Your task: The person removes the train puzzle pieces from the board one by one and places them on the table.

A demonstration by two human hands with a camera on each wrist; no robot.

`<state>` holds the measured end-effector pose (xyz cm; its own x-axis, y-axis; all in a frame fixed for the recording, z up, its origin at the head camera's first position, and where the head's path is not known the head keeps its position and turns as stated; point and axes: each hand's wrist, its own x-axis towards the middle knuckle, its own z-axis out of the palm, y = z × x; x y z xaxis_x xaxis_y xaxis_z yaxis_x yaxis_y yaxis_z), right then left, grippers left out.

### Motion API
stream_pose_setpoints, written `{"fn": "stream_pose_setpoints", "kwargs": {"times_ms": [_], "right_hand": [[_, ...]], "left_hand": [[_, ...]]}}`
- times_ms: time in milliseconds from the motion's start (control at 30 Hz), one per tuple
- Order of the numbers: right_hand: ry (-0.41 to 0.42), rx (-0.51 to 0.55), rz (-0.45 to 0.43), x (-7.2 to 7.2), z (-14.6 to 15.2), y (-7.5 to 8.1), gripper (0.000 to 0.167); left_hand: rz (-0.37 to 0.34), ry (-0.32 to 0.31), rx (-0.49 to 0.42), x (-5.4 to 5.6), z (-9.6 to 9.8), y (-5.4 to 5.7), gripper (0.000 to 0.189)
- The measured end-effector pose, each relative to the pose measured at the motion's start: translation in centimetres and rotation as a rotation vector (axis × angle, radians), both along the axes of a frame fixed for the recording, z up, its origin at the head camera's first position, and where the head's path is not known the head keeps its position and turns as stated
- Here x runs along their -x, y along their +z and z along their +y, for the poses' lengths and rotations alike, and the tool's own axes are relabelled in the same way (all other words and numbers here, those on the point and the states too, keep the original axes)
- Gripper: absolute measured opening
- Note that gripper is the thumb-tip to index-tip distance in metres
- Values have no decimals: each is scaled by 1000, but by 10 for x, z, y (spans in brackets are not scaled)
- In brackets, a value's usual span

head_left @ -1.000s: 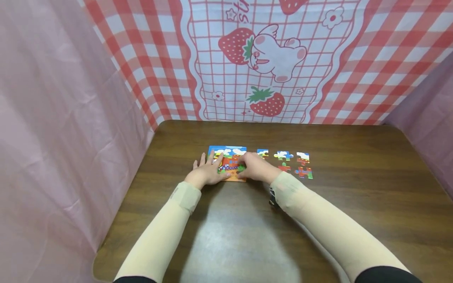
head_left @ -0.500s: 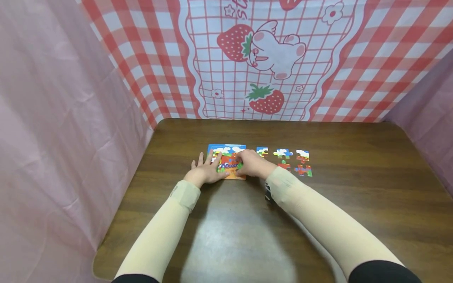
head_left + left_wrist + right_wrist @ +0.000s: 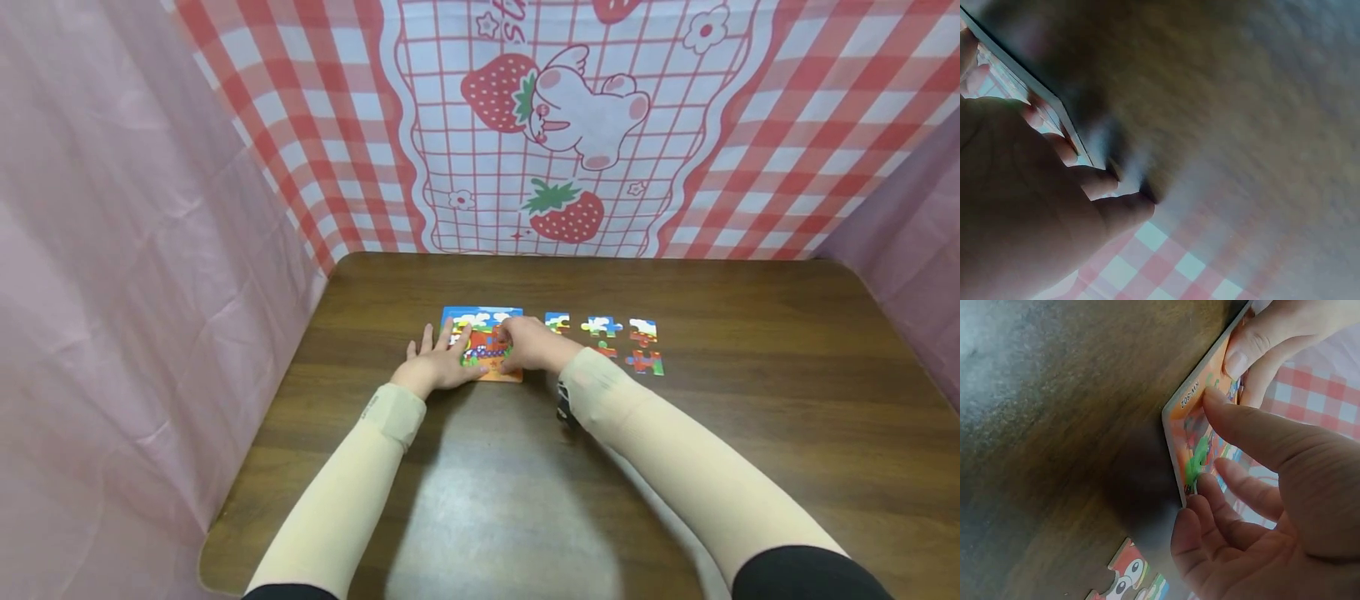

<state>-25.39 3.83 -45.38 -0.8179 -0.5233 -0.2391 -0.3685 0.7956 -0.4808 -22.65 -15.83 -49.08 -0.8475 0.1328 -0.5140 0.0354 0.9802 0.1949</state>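
A colourful jigsaw puzzle board [image 3: 480, 314] lies on the wooden table, with blue sky at its far side and orange along its near side. My left hand [image 3: 433, 368] rests over its left part, fingers spread and straight, the thumb [image 3: 1236, 362] lying on the near edge in the right wrist view. At the board's near right corner, my right hand [image 3: 534, 343] has thumb and fingers curled about a puzzle piece [image 3: 1196, 459] with a green patch. The fingertips partly hide that piece.
To the right, several loose puzzle pieces lie in two rows, among them a cloud piece [image 3: 602, 326] and a red, green-edged piece [image 3: 647, 362]. A red-checked cloth [image 3: 360, 167] hangs behind the table [image 3: 720, 433]; pink cloth [image 3: 150, 250] hangs at the left.
My right wrist and forearm have shifted slightly to the left, while its fingers stay at the board's right corner. The left hand keeps its place on the board.
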Motion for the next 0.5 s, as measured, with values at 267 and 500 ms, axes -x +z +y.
{"fn": "stream_pose_setpoints", "kwargs": {"times_ms": [267, 500], "right_hand": [[5, -52, 25, 3, -3, -1, 24], [-13, -38, 12, 2, -7, 1, 18]], "left_hand": [[-3, 11, -18, 0, 0, 0, 91], [-9, 19, -19, 2, 0, -3, 92]]}}
